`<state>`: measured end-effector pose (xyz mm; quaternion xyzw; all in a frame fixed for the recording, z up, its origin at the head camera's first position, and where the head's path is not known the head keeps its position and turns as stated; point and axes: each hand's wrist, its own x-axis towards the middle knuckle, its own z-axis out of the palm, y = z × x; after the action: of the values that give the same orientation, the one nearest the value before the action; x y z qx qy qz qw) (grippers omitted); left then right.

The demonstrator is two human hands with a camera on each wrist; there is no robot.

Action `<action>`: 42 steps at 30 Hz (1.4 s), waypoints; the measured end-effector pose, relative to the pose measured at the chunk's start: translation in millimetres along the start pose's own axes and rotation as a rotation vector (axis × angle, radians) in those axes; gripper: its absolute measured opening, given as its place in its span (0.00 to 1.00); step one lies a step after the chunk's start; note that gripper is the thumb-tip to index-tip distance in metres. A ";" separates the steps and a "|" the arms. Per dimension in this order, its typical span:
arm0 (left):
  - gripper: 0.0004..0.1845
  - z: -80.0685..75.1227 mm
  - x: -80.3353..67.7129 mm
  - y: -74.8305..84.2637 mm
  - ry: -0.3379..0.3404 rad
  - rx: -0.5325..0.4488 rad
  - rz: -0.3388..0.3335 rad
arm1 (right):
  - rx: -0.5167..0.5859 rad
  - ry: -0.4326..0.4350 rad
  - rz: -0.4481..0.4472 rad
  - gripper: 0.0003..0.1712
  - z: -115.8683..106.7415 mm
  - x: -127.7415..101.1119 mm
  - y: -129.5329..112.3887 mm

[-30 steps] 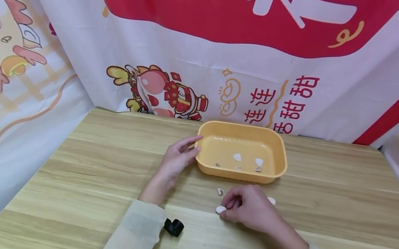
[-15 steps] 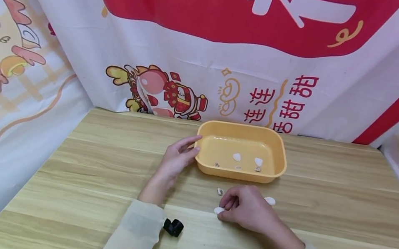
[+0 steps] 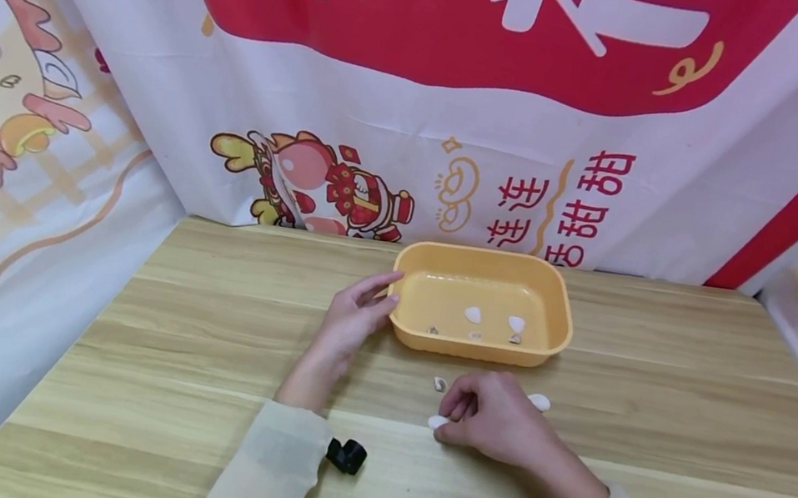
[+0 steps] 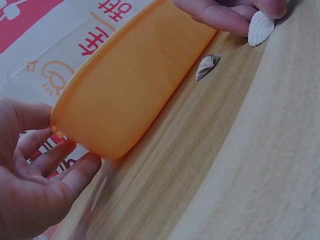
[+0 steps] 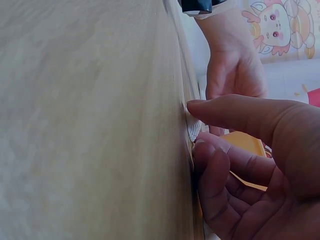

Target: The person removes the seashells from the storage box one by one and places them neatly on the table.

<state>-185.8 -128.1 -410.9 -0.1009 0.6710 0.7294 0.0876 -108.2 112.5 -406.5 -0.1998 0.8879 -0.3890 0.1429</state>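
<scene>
Head view, right hand [image 3: 498, 418] pinching white shell [image 3: 437, 421] flat on table, long axis left-right, narrow end left

Bright, even light; soft shadows; blurry wrist close-ups.

- We see a smooth, faintly glossy orange plastic tray [image 3: 560, 319].
- We note the matt, wood-grain table [image 3: 205, 341].
- Our white shell [image 4: 261, 27] looks ribbed, chalky.
- Behind hangs printed cloth banner [image 3: 420, 92], softly creased.

Tray [image 3: 558, 304] orange-yellow – shells [image 3: 437, 421] white, ribbed – table [image 3: 203, 358] pale wood grain.
</scene>
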 end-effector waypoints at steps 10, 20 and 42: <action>0.20 -0.6 -1.1 0.8 -0.011 0.016 -0.001 | 0.007 0.002 0.004 0.13 0.6 -1.3 -0.1; 0.20 -0.4 -1.9 1.0 -0.014 0.020 0.004 | 0.024 0.015 -0.010 0.11 -1.0 -3.0 0.1; 0.21 0.4 -1.8 -1.2 -0.012 0.019 0.019 | 0.100 0.066 0.009 0.07 -23.3 -11.2 0.6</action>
<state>-183.7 -127.6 -411.5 -0.0896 0.6784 0.7242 0.0856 -108.0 132.9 -390.6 -0.1756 0.8725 -0.4385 0.1249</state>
